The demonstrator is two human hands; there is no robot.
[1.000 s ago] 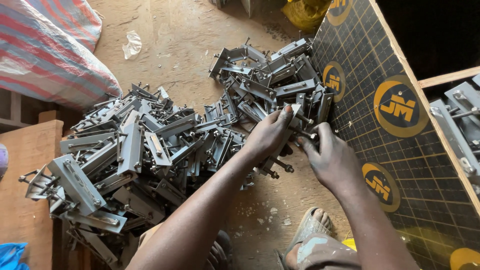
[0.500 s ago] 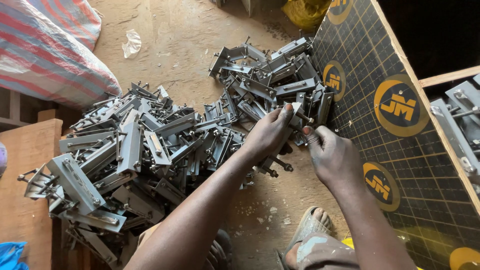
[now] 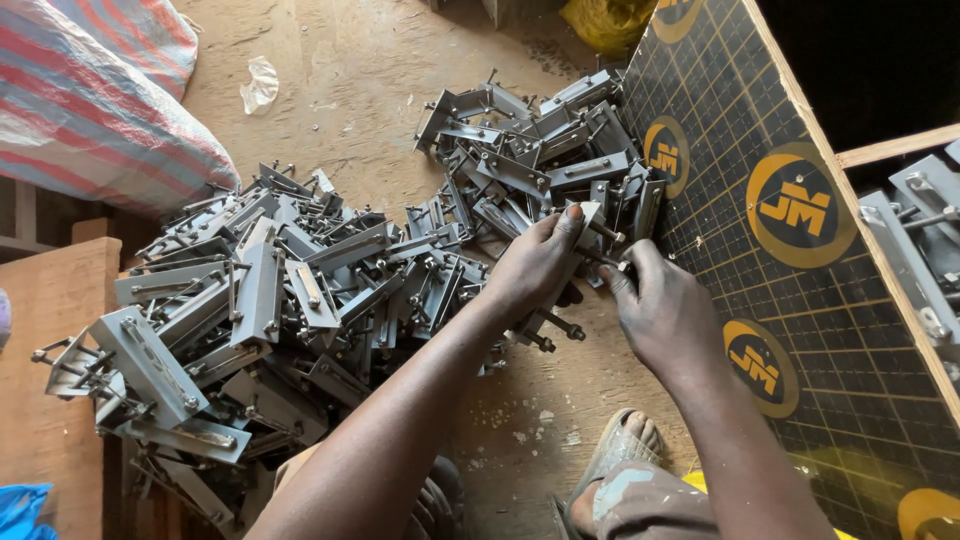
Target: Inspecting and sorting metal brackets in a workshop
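closely, both hands (image 3: 600, 270) clench one angular grey steel bracket (image 3: 592, 222) with threaded bolts.

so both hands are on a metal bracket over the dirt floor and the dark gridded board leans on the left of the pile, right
Not quite: in the head view the dark gridded board stands on the right of the pile, not the left. The rest holds: left hand and right hand are on a metal bracket over the dirt floor.
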